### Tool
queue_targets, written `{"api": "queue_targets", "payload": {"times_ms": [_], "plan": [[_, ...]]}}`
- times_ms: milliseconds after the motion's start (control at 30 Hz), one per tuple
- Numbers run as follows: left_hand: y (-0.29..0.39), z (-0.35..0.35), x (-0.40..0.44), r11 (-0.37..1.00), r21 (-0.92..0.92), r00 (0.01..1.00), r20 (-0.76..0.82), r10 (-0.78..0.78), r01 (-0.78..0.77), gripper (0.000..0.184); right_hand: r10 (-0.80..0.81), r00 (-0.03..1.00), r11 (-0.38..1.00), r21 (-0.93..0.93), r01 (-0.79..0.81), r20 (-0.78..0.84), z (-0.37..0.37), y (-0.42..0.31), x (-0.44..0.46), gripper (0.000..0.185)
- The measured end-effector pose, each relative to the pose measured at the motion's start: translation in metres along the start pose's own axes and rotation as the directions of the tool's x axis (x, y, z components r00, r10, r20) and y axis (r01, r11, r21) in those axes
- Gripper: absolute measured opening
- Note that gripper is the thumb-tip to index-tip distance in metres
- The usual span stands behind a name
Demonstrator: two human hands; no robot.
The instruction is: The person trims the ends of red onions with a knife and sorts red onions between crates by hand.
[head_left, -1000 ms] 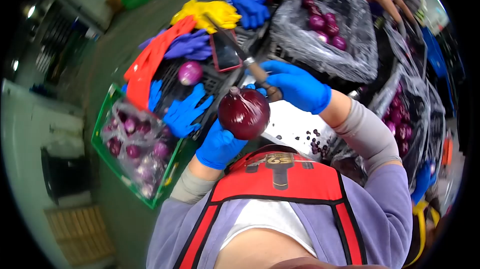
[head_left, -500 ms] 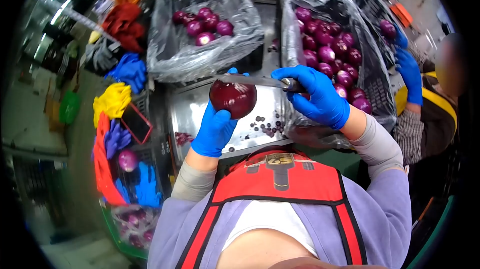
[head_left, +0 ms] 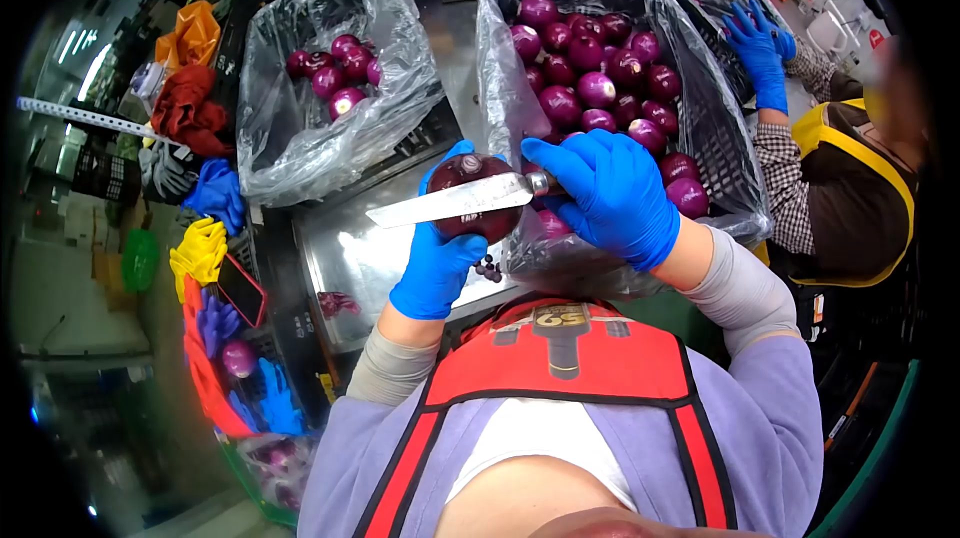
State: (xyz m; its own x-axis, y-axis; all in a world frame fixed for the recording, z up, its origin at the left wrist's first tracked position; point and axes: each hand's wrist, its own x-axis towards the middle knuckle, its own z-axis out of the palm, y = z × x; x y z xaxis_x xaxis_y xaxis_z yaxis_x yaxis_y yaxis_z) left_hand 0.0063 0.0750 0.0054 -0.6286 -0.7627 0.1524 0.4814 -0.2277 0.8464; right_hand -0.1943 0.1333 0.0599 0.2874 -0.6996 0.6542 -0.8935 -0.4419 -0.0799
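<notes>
Now — left hand clasps onion | right hand grips knife — tip past onion's edge

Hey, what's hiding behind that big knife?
A dark red onion in the left hand shows above and below the knife blade. The strip directly behind the blade is covered and can't be seen.

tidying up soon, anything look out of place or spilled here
Yes, mildly. A phone lies beside the yellow gloves, an odd thing near food. One onion sits by a blue glove, apart from those in the lined crates. Red scraps lie loose on the metal tray. The knife looks undamaged.
</notes>
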Motion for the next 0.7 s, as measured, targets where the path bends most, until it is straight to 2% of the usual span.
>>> {"api": "queue_targets", "payload": {"times_ms": [167, 467, 700], "plan": [[-0.002, 0.008, 0.009, 1.000, 0.030, 0.998, -0.067, 0.003, -0.001, 0.102, 0.003, 1.000, 1.000, -0.005, -0.003, 0.027, -0.001, 0.012, 0.000, 0.038], [0.003, 0.015, 0.023, 0.999, -0.012, 0.997, -0.067, -0.040, 0.039, 0.098, 0.048, 0.996, 0.998, 0.027, -0.051, 0.079, 0.002, 0.033, 0.001, 0.045], [-0.001, 0.007, 0.040, 0.996, -0.038, 0.997, 0.001, -0.077, 0.077, 0.100, 0.128, 0.980, 0.992, 0.006, -0.130, 0.154, 0.002, 0.047, -0.005, 0.050]]}}
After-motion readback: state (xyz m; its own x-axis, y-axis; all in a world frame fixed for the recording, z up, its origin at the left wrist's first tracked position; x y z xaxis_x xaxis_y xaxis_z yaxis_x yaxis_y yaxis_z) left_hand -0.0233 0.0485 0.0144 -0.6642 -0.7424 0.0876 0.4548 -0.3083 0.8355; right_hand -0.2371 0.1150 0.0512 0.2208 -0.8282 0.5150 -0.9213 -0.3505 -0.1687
